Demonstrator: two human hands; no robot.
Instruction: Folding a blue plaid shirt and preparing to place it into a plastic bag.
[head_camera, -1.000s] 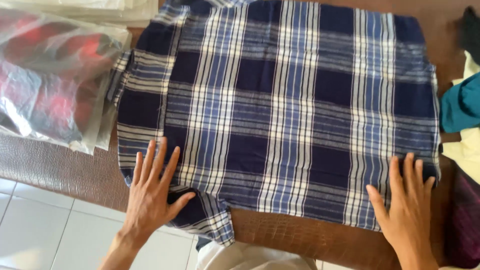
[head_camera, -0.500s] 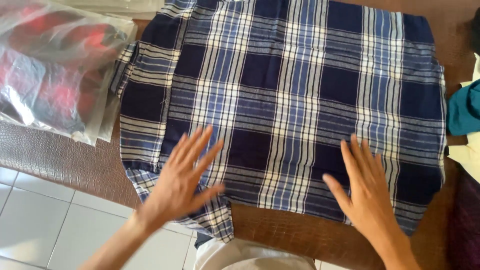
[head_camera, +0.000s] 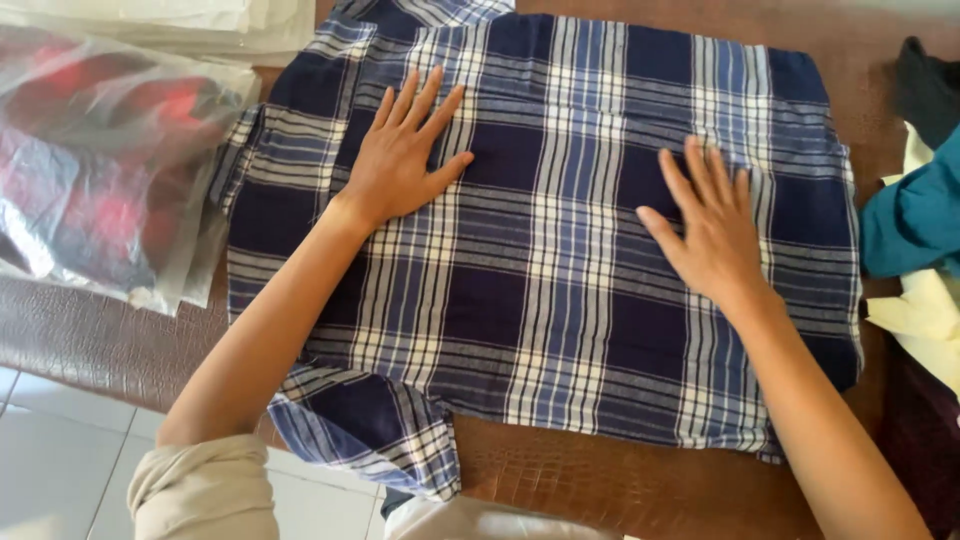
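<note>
Head view: the plaid shirt (head_camera: 560, 250) is pressed under the flat, open left hand (head_camera: 400, 160) and right hand (head_camera: 712, 225), nothing gripped, so creases could be dragged in.

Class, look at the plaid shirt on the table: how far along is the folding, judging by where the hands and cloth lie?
Done: the blue plaid shirt lies spread on the brown table, its sides apparently turned in to a rough rectangle. In hand: the left hand and right hand press flat on it, fingers spread. Left: a sleeve hangs over the near edge, and the shirt is not bagged like the clear-bagged garment beside it.
</note>
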